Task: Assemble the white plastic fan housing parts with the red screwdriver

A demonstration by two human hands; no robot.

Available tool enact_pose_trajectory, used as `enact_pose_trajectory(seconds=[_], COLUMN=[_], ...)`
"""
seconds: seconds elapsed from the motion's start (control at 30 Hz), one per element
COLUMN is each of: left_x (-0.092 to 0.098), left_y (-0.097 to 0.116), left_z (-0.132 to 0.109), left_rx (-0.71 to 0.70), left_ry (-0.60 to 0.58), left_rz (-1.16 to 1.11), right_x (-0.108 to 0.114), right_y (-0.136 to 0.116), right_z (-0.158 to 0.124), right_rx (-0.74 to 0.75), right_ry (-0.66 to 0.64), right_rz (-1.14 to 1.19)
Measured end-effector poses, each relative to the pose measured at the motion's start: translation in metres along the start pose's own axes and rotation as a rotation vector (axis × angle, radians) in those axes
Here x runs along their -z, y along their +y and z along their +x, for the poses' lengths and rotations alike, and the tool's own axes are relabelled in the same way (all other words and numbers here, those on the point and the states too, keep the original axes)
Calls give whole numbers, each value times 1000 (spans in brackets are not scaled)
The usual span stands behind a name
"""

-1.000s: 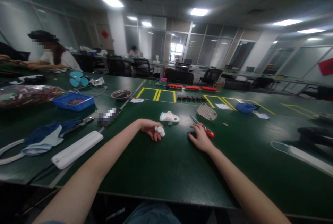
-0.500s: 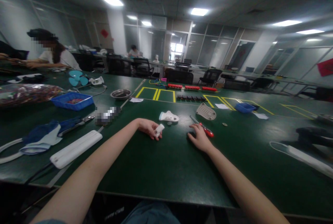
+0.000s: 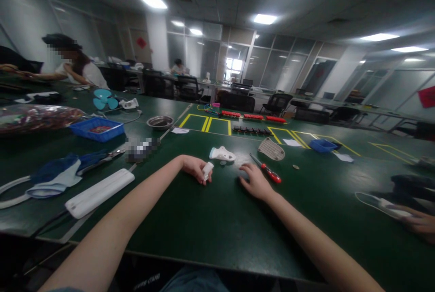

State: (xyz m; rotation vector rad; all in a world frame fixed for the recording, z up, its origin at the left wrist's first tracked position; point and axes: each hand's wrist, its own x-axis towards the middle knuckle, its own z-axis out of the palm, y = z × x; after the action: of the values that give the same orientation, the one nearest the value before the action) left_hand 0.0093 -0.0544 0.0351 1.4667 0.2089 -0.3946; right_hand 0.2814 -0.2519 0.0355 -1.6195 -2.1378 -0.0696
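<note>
Though lettering (image 3: 147, 281) below seems illegible, the left hand (image 3: 195, 167) pinches a white piece (image 3: 208, 170), right hand (image 3: 255, 182) spread.

White part (image 3: 208, 169), green table (image 3: 217, 219), 3 red strips (image 3: 253, 117), latticed plate (image 3: 271, 149) seemingly beige.

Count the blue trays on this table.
2. The left tray sits beside the bulging bag, with reddish bits inside; the right tray lies beyond and to the right of the screwdriver. Another could be hidden behind the bag.
</note>
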Motion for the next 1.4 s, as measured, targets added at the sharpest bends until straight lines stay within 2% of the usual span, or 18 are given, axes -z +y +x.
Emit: enact_pose_trajectory(seconds=[0.1, 0.23, 0.43, 0.53, 0.57, 0.67, 0.73, 0.8, 0.87, 0.9, 0.97, 1.07, 1.13, 1.23, 1.4], left_x=[-1, -3, -8, -13, -14, -16, -16, -17, -19, -21, -23, -24, -21, -15, -6], left_y=[0, 0, 4, 4, 3, 0, -1, -2, -3, -4, -5, -8, -10, -13, -14], left_z=[1, 3, 1, 2, 5, 21, 34, 44, 50, 51, 51, 50, 52, 54, 52], left_rx=[66, 135, 114, 88, 35, -246, -377, -414, -441, -447, -432, -378, -341, -309, -330], left_ry=[44, 129, 186, 245, 344, 872, 1138, 1288, 1383, 1377, 1251, 1075, 1056, 1102, 1257], left_rz=[-8, -36, -122, -135, -101, 56, 123, 274, 587, 775, 1074, 1257, 1237, 1107, 693], right_x=[-8, -25, -38, -37, -36, -33, -31, -31, -33, -34, -37, -40, -42, -44, -43], right_y=[-13, -21, -13, -13, -14, -16, -18, -19, -20, -20, -20, -19, -17, -15, -15], right_z=[19, 34, 34, 32, 31, 26, 23, 21, 19, 19, 19, 20, 20, 20, 20], right_rx=[90, 123, 73, 44, 33, 2, -33, -85, -142, -170, -213, -242, -252, -264, -280], right_ry=[-80, -101, -227, -208, -187, -132, -106, -81, -56, -43, -17, -22, -53, -73, -83], right_rz=[27, 68, 64, 60, 57, 26, -16, -65, -112, -134, -167, -175, -162, -154, -178])
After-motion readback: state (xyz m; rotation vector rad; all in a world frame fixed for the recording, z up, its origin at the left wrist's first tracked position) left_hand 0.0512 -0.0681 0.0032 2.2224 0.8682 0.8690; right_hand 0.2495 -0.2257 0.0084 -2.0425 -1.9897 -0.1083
